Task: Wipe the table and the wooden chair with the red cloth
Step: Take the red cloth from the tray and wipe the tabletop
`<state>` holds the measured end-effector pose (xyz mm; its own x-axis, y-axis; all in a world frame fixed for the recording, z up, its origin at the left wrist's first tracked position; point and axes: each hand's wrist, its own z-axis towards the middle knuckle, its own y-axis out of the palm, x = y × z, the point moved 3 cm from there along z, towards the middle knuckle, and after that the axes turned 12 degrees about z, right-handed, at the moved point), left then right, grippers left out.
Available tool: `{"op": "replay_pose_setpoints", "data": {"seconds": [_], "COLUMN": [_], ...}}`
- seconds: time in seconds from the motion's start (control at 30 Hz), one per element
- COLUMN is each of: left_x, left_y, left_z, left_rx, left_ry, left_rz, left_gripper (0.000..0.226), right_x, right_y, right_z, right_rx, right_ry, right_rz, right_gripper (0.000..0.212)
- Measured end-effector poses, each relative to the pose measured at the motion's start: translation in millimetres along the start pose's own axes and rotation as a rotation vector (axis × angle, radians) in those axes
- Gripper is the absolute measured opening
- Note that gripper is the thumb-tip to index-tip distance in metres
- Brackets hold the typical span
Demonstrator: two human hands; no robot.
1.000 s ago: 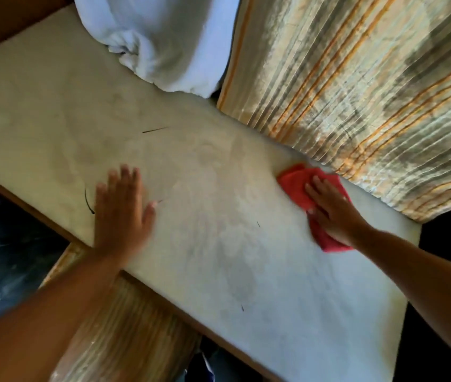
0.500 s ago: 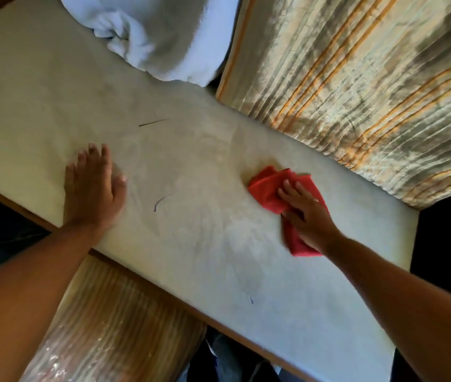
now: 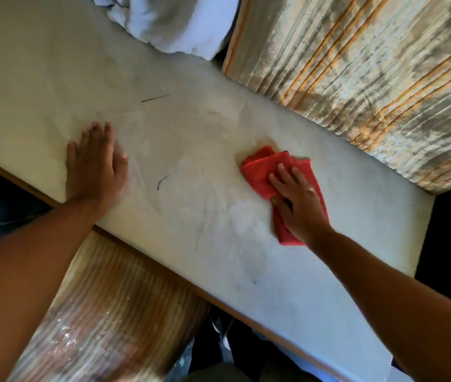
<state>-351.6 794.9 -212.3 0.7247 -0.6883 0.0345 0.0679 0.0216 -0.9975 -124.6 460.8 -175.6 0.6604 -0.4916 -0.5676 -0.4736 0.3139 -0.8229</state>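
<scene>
Right grip (image 3: pixel 301 205) flat, unclenched on red cloth (image 3: pixel 257 172); press evenly, sweep toward left grip (image 3: pixel 94 169), splayed flat on bench (image 3: pixel 191 244).

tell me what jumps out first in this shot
The red cloth stands out most, pressed onto the pale table right of centre by the right hand. The left hand lies flat on the table near its front edge, at left. Shiny striped pleated fabric fills the upper right.

No readable text, label, brand or number shows anywhere in view.
</scene>
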Motion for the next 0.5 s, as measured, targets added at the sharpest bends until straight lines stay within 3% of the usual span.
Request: {"op": "replay_pose_setpoints", "data": {"seconds": [0.13,0.2,0.27,0.4,0.5], "left_x": [-1.0,1.5,2.9,3.3,4.5], "left_y": [0.5,-0.3,-2.0,-5.2,-8.6], "left_z": [-0.4,-0.5,-0.3,0.4,1.8], "left_rx": [-0.001,0.002,0.013,0.01,0.015], "left_ry": [-0.008,-0.011,-0.028,-0.026,-0.024], "left_rz": [0.024,0.028,0.025,0.02,0.008], "left_gripper": [0.066,0.066,0.066,0.065,0.065], "right_x": [-61.0,-49.8,-21.3,11.7,-23.8], "right_y": [68.5,60.9,34.7,-3.7,31.5], "right_z": [-106.5,-133.2,-115.2,-16.5,9.6], "right_rx": [-0.212,-0.321,-0.324,-0.058,0.037], "right_ry": [-0.269,-0.359,-0.411,-0.113,0.068], "right_rz": [-0.166,-0.185,-0.248,-0.277,-0.267], "right_gripper": [0.061,0.064,0.066,0.055,0.057]}}
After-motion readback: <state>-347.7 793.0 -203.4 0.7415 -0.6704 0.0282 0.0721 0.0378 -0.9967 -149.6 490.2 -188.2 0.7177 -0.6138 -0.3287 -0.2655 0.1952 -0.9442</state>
